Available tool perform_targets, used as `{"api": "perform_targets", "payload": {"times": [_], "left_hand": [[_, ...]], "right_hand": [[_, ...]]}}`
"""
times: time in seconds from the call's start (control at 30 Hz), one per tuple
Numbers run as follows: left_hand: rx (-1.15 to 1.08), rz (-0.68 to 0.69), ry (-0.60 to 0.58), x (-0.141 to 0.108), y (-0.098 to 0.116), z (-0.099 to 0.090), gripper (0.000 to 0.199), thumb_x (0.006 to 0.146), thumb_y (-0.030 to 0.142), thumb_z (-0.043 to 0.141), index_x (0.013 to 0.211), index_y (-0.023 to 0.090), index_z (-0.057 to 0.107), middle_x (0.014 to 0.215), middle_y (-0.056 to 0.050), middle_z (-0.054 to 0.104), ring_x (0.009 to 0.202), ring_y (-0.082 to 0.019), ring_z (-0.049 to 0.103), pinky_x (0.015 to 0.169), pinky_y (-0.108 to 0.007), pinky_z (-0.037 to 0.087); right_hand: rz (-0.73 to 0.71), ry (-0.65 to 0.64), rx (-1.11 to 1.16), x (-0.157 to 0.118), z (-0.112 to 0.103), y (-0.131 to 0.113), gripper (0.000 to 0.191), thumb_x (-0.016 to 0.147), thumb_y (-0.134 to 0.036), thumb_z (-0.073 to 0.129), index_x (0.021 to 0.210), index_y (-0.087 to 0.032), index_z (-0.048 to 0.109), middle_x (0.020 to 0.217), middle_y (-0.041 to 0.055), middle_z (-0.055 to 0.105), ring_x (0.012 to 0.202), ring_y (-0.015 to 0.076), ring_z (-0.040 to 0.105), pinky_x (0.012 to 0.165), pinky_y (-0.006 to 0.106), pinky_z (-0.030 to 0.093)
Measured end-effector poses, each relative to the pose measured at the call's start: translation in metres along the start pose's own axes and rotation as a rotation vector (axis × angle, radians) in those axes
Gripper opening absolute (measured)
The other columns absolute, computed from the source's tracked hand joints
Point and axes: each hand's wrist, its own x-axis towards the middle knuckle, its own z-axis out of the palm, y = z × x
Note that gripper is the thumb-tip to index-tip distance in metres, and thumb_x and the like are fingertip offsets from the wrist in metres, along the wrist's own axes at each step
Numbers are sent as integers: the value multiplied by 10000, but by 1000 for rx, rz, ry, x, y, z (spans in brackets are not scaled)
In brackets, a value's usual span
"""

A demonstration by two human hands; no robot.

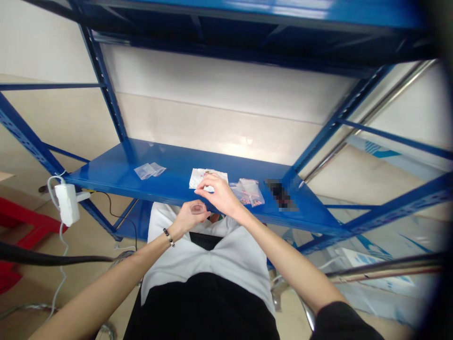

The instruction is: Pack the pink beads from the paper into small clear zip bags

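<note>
My left hand, with a beaded bracelet on its wrist, holds a small round clear container just in front of the shelf edge. Over a white sheet on the blue shelf is my right hand, its fingers bent and thumb near the fingertips; what they hold, if anything, is too small to make out. The sheet is partly hidden by that hand. Beside my right hand lie clear bags with small reddish pieces inside.
Flat clear bags lie on the left of the shelf. A pixelated dark object is at the right. A white power strip hangs by the left post. Blue uprights and an upper shelf frame the space.
</note>
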Motion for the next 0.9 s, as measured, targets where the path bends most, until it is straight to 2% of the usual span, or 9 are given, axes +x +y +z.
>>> {"api": "perform_targets", "payload": {"times": [0.1, 0.17, 0.27, 0.37, 0.47, 0.57, 0.73, 0.9], "left_hand": [[-13, -15, 1, -2, -2, 0, 258, 706, 327, 761, 664, 139, 589, 597, -8, 595, 574, -120, 531, 605, -244, 402], [-57, -18, -18, -3, -2, -1, 253, 721, 319, 754, 661, 136, 591, 596, -15, 602, 587, -123, 538, 613, -244, 405], [-191, -24, -46, -1, -2, -2, 266, 728, 323, 761, 687, 144, 569, 615, -10, 604, 580, -115, 540, 616, -242, 411], [-319, -53, -36, 0, -3, -2, 298, 714, 333, 778, 726, 161, 535, 599, 10, 588, 544, -105, 527, 582, -233, 404], [-354, -65, -37, 0, -5, -1, 320, 702, 335, 790, 736, 167, 520, 592, 18, 573, 544, -106, 524, 566, -231, 408], [-354, -77, -58, -2, -6, -2, 323, 695, 340, 796, 736, 169, 525, 608, 18, 574, 549, -109, 525, 559, -238, 426], [-297, -56, -58, 0, -3, -4, 311, 705, 341, 787, 686, 166, 530, 583, 20, 563, 549, -109, 531, 564, -235, 424], [-251, -9, 7, 7, -3, -7, 284, 726, 331, 766, 678, 163, 542, 565, 19, 576, 538, -100, 524, 578, -230, 414]], "right_hand": [[-19, -125, 77, -15, 0, -14, 153, 886, -293, 655, 798, -184, 717, 877, 38, 653, 905, 183, 576, 849, 324, 436], [-17, -162, 114, -18, 1, -7, 153, 884, -307, 657, 816, -190, 729, 902, 39, 665, 919, 180, 587, 854, 315, 443], [57, -74, 135, -11, 0, 23, 193, 924, -288, 587, 862, -176, 732, 922, 45, 700, 906, 171, 618, 836, 284, 455], [248, 31, 11, 4, -3, 63, 204, 919, -238, 563, 867, -158, 744, 916, 56, 733, 826, 169, 643, 764, 254, 460], [383, -1, -138, 15, -3, 96, 180, 890, -214, 586, 885, -168, 759, 928, 55, 749, 808, 170, 658, 754, 237, 455], [444, -73, -284, 21, 2, 114, 178, 887, -229, 592, 906, -190, 765, 934, 50, 753, 844, 171, 671, 766, 221, 452], [447, -105, -423, 29, 12, 122, 158, 875, -274, 623, 899, -196, 758, 927, 66, 746, 851, 178, 667, 769, 226, 445], [416, -116, -503, 38, 15, 115, 171, 883, -270, 610, 892, -173, 751, 905, 102, 730, 860, 211, 641, 783, 264, 441]]}}
